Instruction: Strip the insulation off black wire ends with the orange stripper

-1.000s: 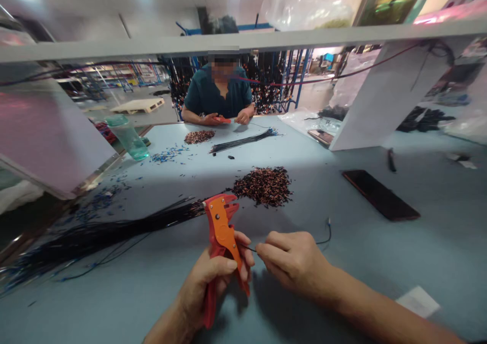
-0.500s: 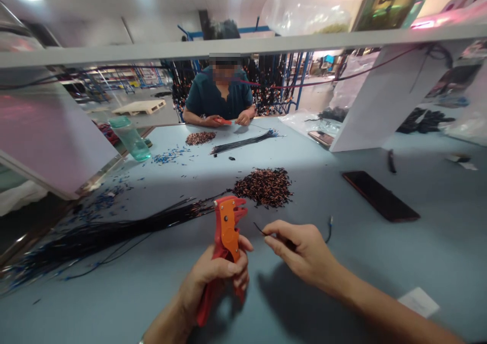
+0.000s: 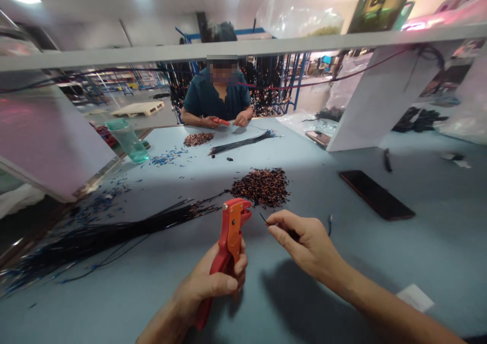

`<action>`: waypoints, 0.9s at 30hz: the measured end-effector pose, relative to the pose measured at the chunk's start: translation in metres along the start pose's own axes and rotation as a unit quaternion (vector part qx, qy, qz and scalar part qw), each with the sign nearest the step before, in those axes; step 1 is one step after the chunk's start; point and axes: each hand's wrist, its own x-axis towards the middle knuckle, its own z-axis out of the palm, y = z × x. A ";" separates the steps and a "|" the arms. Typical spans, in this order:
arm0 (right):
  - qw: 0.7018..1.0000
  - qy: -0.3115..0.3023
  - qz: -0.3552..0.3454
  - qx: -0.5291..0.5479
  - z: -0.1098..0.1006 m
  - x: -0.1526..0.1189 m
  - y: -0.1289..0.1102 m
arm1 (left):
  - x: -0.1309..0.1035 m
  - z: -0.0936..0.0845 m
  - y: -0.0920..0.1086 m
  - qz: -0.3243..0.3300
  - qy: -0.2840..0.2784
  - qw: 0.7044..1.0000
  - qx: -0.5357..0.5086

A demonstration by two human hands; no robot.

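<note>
My left hand (image 3: 218,278) is wrapped round the handles of a red and orange wire stripper (image 3: 233,227), its jaws pointing up and to the right. Just right of the jaws, my right hand (image 3: 304,240) pinches a short black wire (image 3: 264,218) between thumb and index finger; the wire's tip does not touch the tool. Behind the tool lies a heap of small black and copper-coloured pieces (image 3: 262,186). A long bundle of black wires (image 3: 125,232) stretches across the left of the table, with blue ends at the far left.
A black phone (image 3: 376,194) lies on the right. Across the table (image 3: 213,169), a person (image 3: 218,98) holds a red tool near another wire bundle (image 3: 243,142). A green bottle (image 3: 131,143) stands at the left. A shelf (image 3: 171,52) spans above, with a white upright (image 3: 365,100).
The wire stripper in my left hand has shifted slightly right, its jaws more closed together. My right hand has moved a little right and up with the wire. The view has shifted slightly.
</note>
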 end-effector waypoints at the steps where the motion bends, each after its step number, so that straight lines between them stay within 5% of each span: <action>1: 1.000 0.000 0.000 0.000 0.000 0.000 0.000 | 0.000 0.000 0.001 0.003 0.005 1.000 0.022; 10: 0.999 -0.007 -0.008 0.035 0.000 0.001 -0.002 | -0.002 -0.006 0.003 0.064 0.094 0.978 0.172; 19: 0.998 0.022 -0.058 0.028 0.000 0.001 -0.005 | 0.000 0.000 0.002 0.108 0.103 0.975 0.165; 27: 0.995 0.035 -0.091 0.007 -0.003 -0.003 -0.014 | 0.001 0.000 -0.004 0.140 0.111 0.941 0.287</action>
